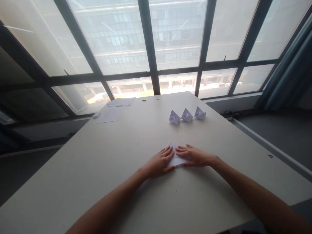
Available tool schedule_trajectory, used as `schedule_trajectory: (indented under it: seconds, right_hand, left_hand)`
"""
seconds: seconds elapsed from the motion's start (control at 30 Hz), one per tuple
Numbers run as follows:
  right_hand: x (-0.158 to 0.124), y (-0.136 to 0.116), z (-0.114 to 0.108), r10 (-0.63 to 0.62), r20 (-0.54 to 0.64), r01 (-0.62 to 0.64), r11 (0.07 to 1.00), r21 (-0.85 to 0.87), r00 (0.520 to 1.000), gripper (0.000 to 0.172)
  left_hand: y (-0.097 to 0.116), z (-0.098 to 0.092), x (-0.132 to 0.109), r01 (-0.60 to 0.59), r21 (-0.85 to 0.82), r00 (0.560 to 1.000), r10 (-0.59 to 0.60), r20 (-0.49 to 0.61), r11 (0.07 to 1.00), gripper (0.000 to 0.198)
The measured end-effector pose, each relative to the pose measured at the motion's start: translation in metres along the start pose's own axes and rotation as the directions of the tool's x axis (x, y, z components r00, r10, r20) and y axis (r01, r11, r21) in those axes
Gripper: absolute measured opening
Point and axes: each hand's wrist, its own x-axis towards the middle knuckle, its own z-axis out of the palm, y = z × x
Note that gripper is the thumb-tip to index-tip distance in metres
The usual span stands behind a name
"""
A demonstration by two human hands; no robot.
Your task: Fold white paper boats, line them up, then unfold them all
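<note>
A partly folded sheet of white paper (177, 161) lies flat on the table, its pointed end facing away from me. My left hand (161, 161) rests on its left side with the fingers stretched out. From the right, my right hand (193, 156) presses on the other side, fingers spread and flat. Both hands cover much of the paper, so its outer corners are hidden. Beyond them stand three folded paper boats in a row: a left one (175, 117), a middle one (187, 115) and a right one (200, 113).
Loose white paper sheets (109, 114) lie at the table's far left, with a small pale object (96, 115) at their edge. The white table (97, 169) reaches towards large windows. Two dark round spots, one a larger hole (143, 100), mark its far end. A blue curtain (287, 68) hangs at right.
</note>
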Motion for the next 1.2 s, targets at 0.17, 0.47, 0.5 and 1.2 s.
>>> schedule_trajectory:
  seconds: [0.17,0.47,0.5,1.2]
  right_hand:
    - [0.0,0.0,-0.003,-0.005,-0.003,0.005,1.0,0.004,1.0,0.06]
    - [-0.002,0.007,-0.006,-0.005,-0.077,0.005,1.0,0.001,0.997,0.03]
    - [-0.001,0.008,-0.005,0.011,-0.103,-0.009,1.0,0.013,0.995,0.028]
    - [0.015,0.024,0.016,0.313,-0.417,-0.368,0.928,-0.057,0.854,0.021]
  left_hand:
    - [-0.003,-0.001,-0.002,-0.033,-0.031,0.997,0.035,0.063,0.999,0.084]
    - [-0.014,-0.008,0.0,-0.006,-0.246,0.995,0.029,0.091,0.969,0.059]
    - [-0.016,-0.009,0.001,0.005,-0.301,0.996,0.023,0.089,0.954,0.053]
    - [-0.011,-0.006,0.004,0.107,-0.097,0.977,-0.122,-0.174,0.99,0.046]
